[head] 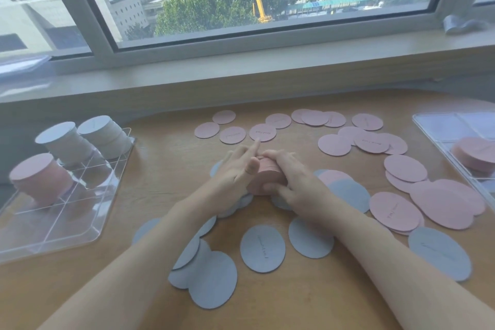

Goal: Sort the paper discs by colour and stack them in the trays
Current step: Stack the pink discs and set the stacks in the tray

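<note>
Both hands meet at the table's middle around a thick stack of pink discs (265, 175). My left hand (235, 169) presses its left side with the index finger stretched out. My right hand (290, 177) wraps its right side. Loose pink discs (334, 144) lie scattered behind and to the right. Loose blue-grey discs (262, 248) lie in front, partly under my forearms. The clear left tray (80, 233) holds a pink stack (40, 178) and two blue-grey stacks (69, 142). A clear right tray (439, 126) holds a low pink stack (475, 154).
The wooden table (160, 163) ends at a pale window sill (241, 75) running along the back. Something folded and grey (460, 23) lies on the sill at the far right. The left tray has dividers and bare compartments at its front.
</note>
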A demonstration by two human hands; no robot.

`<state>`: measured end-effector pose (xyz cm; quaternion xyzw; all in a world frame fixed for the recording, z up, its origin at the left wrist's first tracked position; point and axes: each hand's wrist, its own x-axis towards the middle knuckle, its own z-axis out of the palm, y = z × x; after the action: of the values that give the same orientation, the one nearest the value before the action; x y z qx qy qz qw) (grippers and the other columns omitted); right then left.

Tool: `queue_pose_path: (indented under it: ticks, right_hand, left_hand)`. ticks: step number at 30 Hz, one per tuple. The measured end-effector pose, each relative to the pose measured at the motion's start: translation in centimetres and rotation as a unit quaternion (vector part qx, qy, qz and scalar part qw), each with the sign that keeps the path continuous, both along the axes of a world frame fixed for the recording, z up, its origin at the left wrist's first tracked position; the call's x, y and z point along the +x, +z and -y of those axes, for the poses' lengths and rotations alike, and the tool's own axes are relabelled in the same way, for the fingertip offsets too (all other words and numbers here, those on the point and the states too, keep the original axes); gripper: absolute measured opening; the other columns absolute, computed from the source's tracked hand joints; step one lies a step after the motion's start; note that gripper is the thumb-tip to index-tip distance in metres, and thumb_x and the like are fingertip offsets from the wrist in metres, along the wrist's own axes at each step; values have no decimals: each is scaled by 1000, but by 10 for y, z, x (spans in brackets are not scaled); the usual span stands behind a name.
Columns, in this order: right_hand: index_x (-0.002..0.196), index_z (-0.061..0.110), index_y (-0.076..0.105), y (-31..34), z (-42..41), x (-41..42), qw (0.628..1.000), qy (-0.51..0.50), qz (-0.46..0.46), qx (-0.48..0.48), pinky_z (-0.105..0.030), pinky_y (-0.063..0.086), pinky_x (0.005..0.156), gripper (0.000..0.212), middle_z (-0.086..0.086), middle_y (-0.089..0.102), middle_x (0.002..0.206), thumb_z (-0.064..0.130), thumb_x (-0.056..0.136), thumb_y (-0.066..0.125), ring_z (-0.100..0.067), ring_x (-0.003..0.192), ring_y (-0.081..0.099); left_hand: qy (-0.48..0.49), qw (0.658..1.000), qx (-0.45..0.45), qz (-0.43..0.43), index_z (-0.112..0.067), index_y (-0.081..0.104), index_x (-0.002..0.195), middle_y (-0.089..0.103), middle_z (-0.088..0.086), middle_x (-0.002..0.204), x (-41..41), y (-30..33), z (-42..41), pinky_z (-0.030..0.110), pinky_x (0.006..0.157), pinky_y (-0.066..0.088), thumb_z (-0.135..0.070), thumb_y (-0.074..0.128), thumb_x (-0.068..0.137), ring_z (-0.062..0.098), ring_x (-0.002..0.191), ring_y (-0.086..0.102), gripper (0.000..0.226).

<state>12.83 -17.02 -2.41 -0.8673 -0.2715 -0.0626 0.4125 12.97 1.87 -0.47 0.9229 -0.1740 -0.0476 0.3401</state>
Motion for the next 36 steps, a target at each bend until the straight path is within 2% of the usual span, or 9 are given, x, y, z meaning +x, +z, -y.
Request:
queue_pose_path:
  ticks: [3, 7, 11, 16, 19, 24, 29, 33, 36]
  right_hand:
    - [142, 19, 41, -2, -3, 0, 1000, 0, -21, 11, -21, 34, 102, 62, 6, 49, 133, 15, 88, 70, -8, 121, 45]
    - [141, 15, 43, -1, -4, 0, 1000, 7, 4, -4, -23, 36, 102, 60, 2, 51, 136, 14, 88, 71, -13, 122, 48]
    - [138, 13, 45, -1, -6, 1, 1000, 15, 18, -3, -21, 36, 98, 58, 0, 52, 132, 11, 86, 71, -14, 118, 49]
    - [138, 12, 46, -3, -6, 2, 999, 18, 31, -6, -22, 37, 98, 57, 1, 53, 130, 12, 86, 72, -13, 118, 49]
    - [137, 12, 46, -4, -6, 3, 999, 19, 32, -7, -19, 36, 96, 57, 1, 53, 130, 12, 87, 71, -13, 117, 49]
    - [138, 15, 45, -3, -6, 4, 999, 18, 25, -8, -17, 34, 96, 57, 4, 53, 129, 15, 87, 71, -11, 117, 49]
    - [138, 17, 45, -3, -5, 4, 1000, 12, 18, -12, -19, 36, 95, 56, 7, 52, 128, 17, 88, 71, -10, 115, 49]
    - [138, 18, 45, -4, -4, 5, 1000, 14, 17, -11, -18, 35, 96, 56, 8, 51, 129, 18, 88, 71, -9, 117, 49]
    - [138, 18, 45, -5, -4, 5, 1000, 16, 21, -12, -22, 38, 98, 56, 7, 52, 128, 18, 88, 71, -11, 117, 50]
  left_hand:
    - [-8, 1000, -14, 15, -30, 41, 152, 45, -11, 130, 17, 8, -4, 42, 117, 24, -93, 0, 74, 13, 132, 37, 108]
    - [191, 977, -3, 91, -22, 57, 138, 49, 4, 133, 71, 8, -24, 39, 111, 37, -53, 61, 93, 22, 127, 45, 54]
    - [269, 946, 181, -8, -26, 42, 149, 33, 11, 151, 109, 4, -49, 40, 114, 27, -70, 65, 80, 31, 141, 27, 85]
    - [215, 939, 269, 13, -38, 56, 135, 40, 1, 140, 124, 3, -46, 39, 109, 25, -78, 65, 73, 27, 133, 32, 75]
    - [198, 943, 266, -6, -42, 56, 133, 44, 1, 135, 129, 12, -48, 39, 109, 26, -74, 71, 71, 26, 133, 33, 71]
    - [177, 961, 200, -73, -25, 58, 133, 42, 5, 136, 133, 23, -51, 39, 105, 42, -55, 85, 69, 27, 130, 41, 75]
    - [214, 971, 95, -42, -17, 54, 126, 56, -2, 126, 136, 22, -64, 33, 88, 47, -46, 86, 70, 17, 111, 54, 70]
    - [239, 963, 125, -15, -15, 55, 129, 54, 2, 130, 148, 18, -73, 33, 86, 45, -51, 83, 72, 20, 110, 54, 73]
    - [240, 955, 172, -26, -15, 52, 139, 48, 8, 139, 157, 14, -75, 39, 100, 43, -61, 77, 76, 27, 128, 44, 82]
